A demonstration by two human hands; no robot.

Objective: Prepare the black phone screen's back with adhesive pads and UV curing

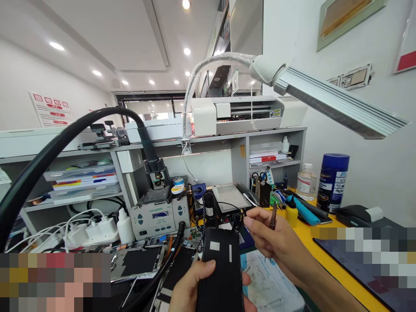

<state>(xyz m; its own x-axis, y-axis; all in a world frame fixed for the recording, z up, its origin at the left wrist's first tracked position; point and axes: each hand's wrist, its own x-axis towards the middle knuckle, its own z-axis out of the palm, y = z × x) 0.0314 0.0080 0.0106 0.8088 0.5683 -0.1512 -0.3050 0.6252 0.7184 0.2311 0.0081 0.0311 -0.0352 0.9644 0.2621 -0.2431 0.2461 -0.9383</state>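
Observation:
My left hand (pixel 199 282) is wrapped round a black, flat, phone-like slab (pixel 221 271) at the bottom centre, thumb on its face and fingertips round its right edge. A pale square patch and a narrow pale strip show on the slab's upper part. To the right, my right hand (pixel 271 232) is raised above a clear plastic box (pixel 268 277), holding slim dark tweezers (pixel 273 216) with their upper end pointing up. The tweezers' lower part is mostly hidden by the hand. My right fingertips are near the slab's top right corner, without visibly holding it.
A grey soldering station (pixel 159 219) stands behind several phone parts at the left. A black hose (pixel 104 113) arches over the left side. At the right are a blue spray can (pixel 333 182), a yellow bottle (pixel 291 212) and a dark tablet-like panel (pixel 354 260). A lamp (pixel 338 102) hangs overhead.

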